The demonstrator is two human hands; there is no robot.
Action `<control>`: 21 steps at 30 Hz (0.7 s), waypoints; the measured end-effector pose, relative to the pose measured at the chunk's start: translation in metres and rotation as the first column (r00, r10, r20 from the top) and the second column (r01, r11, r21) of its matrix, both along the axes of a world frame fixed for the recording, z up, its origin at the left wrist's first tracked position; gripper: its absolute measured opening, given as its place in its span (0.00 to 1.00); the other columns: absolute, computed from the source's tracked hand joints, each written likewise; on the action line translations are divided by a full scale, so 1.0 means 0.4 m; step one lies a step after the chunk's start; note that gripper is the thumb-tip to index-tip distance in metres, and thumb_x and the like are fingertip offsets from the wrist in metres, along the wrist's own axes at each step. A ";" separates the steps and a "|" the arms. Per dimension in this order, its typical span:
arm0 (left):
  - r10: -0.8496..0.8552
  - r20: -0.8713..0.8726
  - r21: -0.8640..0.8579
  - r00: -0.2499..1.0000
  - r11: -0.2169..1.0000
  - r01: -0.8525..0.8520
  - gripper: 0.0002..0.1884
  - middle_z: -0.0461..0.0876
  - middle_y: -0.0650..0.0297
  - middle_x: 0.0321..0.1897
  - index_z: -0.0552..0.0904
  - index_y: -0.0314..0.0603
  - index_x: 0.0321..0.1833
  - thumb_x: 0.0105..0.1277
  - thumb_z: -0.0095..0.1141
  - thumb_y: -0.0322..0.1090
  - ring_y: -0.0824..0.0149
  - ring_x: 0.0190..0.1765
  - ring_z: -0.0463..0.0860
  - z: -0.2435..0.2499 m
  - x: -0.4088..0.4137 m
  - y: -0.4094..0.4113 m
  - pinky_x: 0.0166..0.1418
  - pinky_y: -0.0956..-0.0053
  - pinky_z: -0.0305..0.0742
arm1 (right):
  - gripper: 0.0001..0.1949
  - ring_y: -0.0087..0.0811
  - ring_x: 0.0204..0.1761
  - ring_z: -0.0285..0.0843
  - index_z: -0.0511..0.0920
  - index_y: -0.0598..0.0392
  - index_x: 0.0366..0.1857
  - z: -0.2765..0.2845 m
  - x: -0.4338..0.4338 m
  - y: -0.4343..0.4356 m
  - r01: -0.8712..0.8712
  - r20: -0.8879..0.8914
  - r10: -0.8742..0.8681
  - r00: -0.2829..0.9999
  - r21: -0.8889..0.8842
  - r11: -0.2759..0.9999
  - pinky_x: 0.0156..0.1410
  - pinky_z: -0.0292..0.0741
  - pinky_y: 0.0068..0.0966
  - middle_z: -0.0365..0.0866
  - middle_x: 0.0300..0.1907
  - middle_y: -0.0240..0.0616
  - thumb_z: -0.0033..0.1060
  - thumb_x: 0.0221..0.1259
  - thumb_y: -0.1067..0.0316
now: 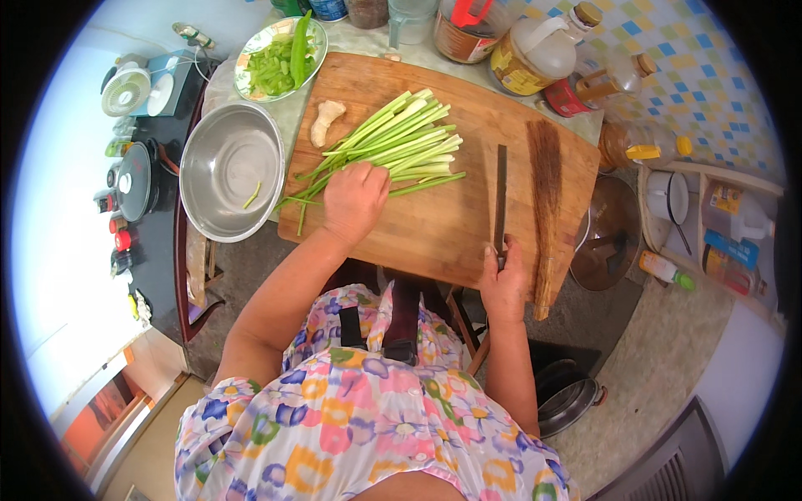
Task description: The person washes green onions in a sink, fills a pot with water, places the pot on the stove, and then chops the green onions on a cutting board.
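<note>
My left hand [357,199] rests on the lower stalks of a spread bundle of green celery-like stalks [416,134], its fingers curled over them. The pale cut ends fan to the right on the wooden cutting board [438,232]. In my right hand [505,278] is the handle of a knife [501,194], whose blade stands edge-on and points away from me, right of the stalks and apart from them. A piece of ginger root [326,122] lies at the board's upper left. Along the right side lies a brush of bound brown bristles [544,206].
Left of the board stand a steel bowl [216,219] with one green scrap and a plate [243,81] of cut green vegetables with a whole green pepper. Bottles and jars, including an oil jug [532,56], line the back. A pan [564,407] lies low at the right.
</note>
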State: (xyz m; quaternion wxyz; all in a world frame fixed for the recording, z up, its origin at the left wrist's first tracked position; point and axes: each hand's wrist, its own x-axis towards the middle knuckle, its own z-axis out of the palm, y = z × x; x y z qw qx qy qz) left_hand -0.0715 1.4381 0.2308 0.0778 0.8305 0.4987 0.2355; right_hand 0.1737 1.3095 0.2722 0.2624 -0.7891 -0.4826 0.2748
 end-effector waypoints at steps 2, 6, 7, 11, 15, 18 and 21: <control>-0.070 0.008 0.015 0.997 0.997 0.070 0.08 0.78 0.63 0.32 0.80 0.45 0.37 0.54 0.61 0.31 0.58 0.36 0.80 -0.016 -0.003 -0.017 0.38 0.62 0.75 | 0.16 0.53 0.37 0.84 0.73 0.60 0.56 0.025 0.000 -0.014 -0.082 0.061 0.079 0.995 0.046 0.996 0.41 0.78 0.41 0.83 0.36 0.58 0.57 0.69 0.65; -0.115 -0.001 0.039 0.993 0.993 0.115 0.12 0.81 0.64 0.36 0.83 0.44 0.43 0.55 0.61 0.29 0.59 0.39 0.81 -0.020 0.003 -0.061 0.39 0.64 0.77 | 0.14 0.55 0.39 0.84 0.76 0.59 0.54 0.053 -0.015 -0.064 -0.142 0.031 0.143 0.989 -0.018 0.990 0.40 0.79 0.44 0.84 0.37 0.58 0.56 0.69 0.64; -0.108 -0.022 0.030 0.994 0.994 0.108 0.12 0.81 0.64 0.37 0.84 0.44 0.43 0.55 0.63 0.29 0.59 0.40 0.81 -0.019 0.005 -0.064 0.39 0.64 0.78 | 0.14 0.56 0.39 0.84 0.76 0.59 0.54 0.058 -0.018 -0.075 -0.156 0.038 0.159 0.987 -0.058 0.986 0.40 0.79 0.44 0.84 0.37 0.58 0.55 0.69 0.64; -0.052 -0.020 0.051 0.998 0.997 0.053 0.12 0.80 0.64 0.36 0.83 0.44 0.41 0.53 0.60 0.29 0.60 0.39 0.80 -0.026 0.025 -0.064 0.39 0.65 0.77 | 0.14 0.57 0.40 0.83 0.76 0.58 0.54 0.068 -0.027 -0.100 -0.213 0.050 0.220 0.974 -0.128 0.969 0.43 0.79 0.45 0.84 0.38 0.57 0.55 0.69 0.64; -0.121 0.001 0.040 0.993 0.992 0.121 0.11 0.77 0.64 0.33 0.82 0.42 0.40 0.52 0.57 0.30 0.60 0.38 0.78 -0.036 0.032 -0.065 0.38 0.65 0.76 | 0.14 0.57 0.41 0.82 0.75 0.58 0.55 0.082 -0.029 -0.113 -0.261 0.067 0.266 0.962 -0.082 0.962 0.44 0.78 0.47 0.83 0.39 0.58 0.54 0.69 0.65; -0.200 0.040 -0.012 0.979 0.980 0.201 0.11 0.76 0.63 0.32 0.81 0.42 0.38 0.50 0.56 0.29 0.59 0.38 0.78 -0.032 0.041 -0.091 0.37 0.65 0.76 | 0.14 0.59 0.44 0.81 0.75 0.59 0.56 0.102 -0.028 -0.129 -0.242 0.038 0.254 0.966 -0.198 0.950 0.47 0.78 0.45 0.83 0.41 0.59 0.52 0.71 0.65; -0.240 0.093 -0.054 0.966 0.968 0.246 0.10 0.76 0.63 0.32 0.80 0.42 0.36 0.49 0.55 0.28 0.59 0.37 0.78 -0.017 0.059 -0.117 0.36 0.65 0.76 | 0.14 0.59 0.44 0.81 0.75 0.59 0.56 0.110 -0.018 -0.153 -0.235 0.034 0.253 0.967 -0.265 0.935 0.47 0.77 0.45 0.82 0.42 0.59 0.51 0.72 0.66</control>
